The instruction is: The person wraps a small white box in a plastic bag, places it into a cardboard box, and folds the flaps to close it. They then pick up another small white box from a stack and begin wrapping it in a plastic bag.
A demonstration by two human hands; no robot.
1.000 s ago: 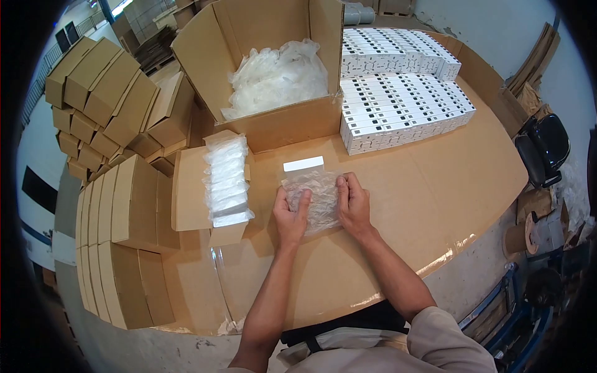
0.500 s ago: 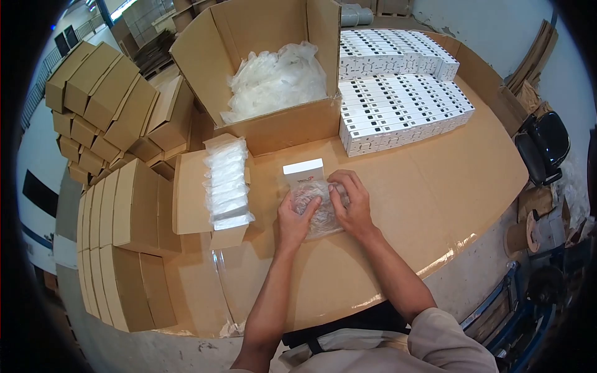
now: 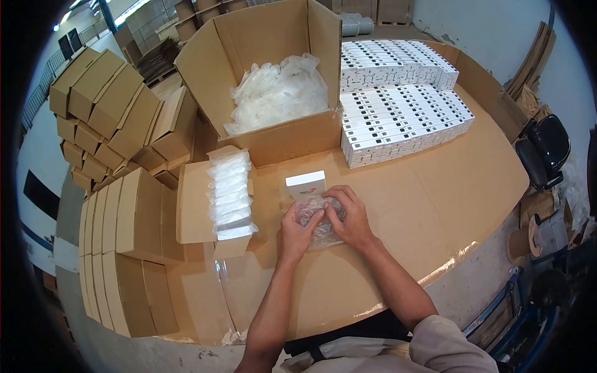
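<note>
Left hand [image 3: 297,230] curls round the near side of a crumpled clear plastic sleeve [image 3: 324,237], thumb laid over the film; right hand [image 3: 353,219] pinches its other side between thumb and bent fingers. Thumbs come close together, and the film bunches between them. Good control here, I'd say, means parting the two layers with the thumbs, keeping the mouth wide and pulling evenly, since film this thin looks quick to snag or split at a sharp corner.

Just beyond the fingers is the white box [image 3: 305,184], above the tabletop [image 3: 398,248], right by the sleeve; whether its lower end is inside, I can't tell. It looks best kept square to the mouth, with light pressure so the card doesn't crease. On its near face, a small reddish mark sits beside faint lettering, too small to read.

Over to the left, an open carton [image 3: 194,202] holds a row of wrapped white packs [image 3: 229,193], no wording legible through the film. Farther out, a big carton [image 3: 280,138] carries a heap of clear bags [image 3: 280,90]. To its right, the stacked white boxes [image 3: 407,118] show dark squares and line patterns, but no brand I can read from this view.
</note>
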